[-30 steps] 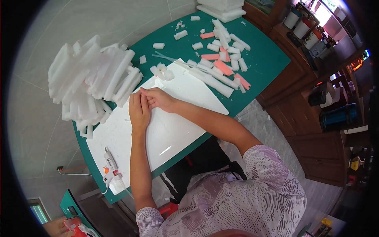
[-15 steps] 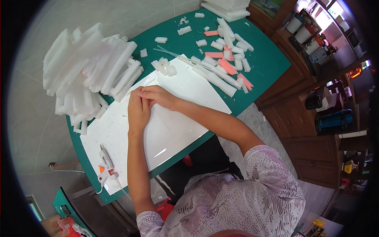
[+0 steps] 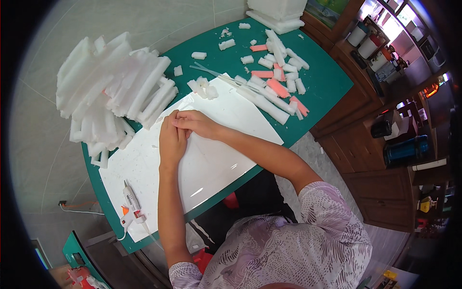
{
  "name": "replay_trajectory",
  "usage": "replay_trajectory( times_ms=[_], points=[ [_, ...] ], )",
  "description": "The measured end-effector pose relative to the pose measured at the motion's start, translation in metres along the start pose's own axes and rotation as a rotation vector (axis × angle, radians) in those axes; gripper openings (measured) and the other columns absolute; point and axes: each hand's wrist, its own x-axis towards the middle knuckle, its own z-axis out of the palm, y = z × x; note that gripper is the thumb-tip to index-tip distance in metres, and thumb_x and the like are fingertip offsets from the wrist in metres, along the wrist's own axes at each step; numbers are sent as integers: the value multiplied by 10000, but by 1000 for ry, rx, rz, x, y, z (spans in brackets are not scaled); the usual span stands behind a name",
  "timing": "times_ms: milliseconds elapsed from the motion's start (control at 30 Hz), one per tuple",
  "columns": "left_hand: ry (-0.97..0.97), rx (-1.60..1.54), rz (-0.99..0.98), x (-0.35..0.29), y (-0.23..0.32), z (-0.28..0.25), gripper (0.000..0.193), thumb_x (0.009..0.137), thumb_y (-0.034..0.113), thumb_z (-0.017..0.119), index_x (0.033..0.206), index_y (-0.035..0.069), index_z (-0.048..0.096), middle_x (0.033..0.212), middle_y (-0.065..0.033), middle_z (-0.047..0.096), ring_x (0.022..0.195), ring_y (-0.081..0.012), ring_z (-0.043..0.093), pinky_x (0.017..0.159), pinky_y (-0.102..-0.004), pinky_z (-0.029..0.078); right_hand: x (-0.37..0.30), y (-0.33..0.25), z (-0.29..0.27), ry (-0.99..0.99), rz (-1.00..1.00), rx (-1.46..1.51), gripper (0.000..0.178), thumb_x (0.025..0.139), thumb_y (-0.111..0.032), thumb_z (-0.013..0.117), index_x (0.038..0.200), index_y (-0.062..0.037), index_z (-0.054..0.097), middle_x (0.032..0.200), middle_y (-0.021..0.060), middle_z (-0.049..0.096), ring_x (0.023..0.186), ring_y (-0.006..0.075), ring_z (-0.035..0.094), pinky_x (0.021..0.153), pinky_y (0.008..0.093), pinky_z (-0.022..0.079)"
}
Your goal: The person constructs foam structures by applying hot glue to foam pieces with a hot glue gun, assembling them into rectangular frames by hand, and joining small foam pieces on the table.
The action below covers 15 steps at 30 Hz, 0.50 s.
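Note:
My left hand (image 3: 173, 140) and my right hand (image 3: 198, 124) rest clasped together on a glossy white board (image 3: 207, 166), fingers closed against each other. No object shows between them; the inner sides of the palms are hidden. Just beyond lie a few crumpled white foam scraps (image 3: 202, 88) on the board's far edge. Nearer me on the left, a white hot glue gun (image 3: 132, 204) with an orange trigger lies on the board, a clear glue stick at its rear.
A tall heap of white foam strips (image 3: 110, 86) covers the far left of the green table (image 3: 323, 79). White and pink foam pieces (image 3: 277, 88) lie scattered at the far right, with thin clear glue sticks (image 3: 211, 71) beside them. White foam blocks (image 3: 276, 18) stand at the back.
My hands stay clasped in the same place on the board. The whole view has shifted slightly; nothing on the table has visibly moved.

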Motion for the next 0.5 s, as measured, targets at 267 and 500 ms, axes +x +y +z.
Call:
replay_trajectory(
  times_ms=[267,500],
  points=[
    [-32,60,11,2,-10,0,345,946,141,485,1237,-37,536,1051,-228,601,978,-371,571,865,-407,446,1,1,0,-24,-15,-74,268,963,-307,565,913,-44,580,849,20,599,768,99,571,648,238,474],
    [38,103,20,-1,-8,2,359,933,143,501,1246,-31,528,1037,-218,601,960,-371,564,845,-416,444,-2,-4,2,-7,-35,-124,256,966,-293,557,942,-40,587,839,18,599,759,98,565,665,239,462]
  ],
)
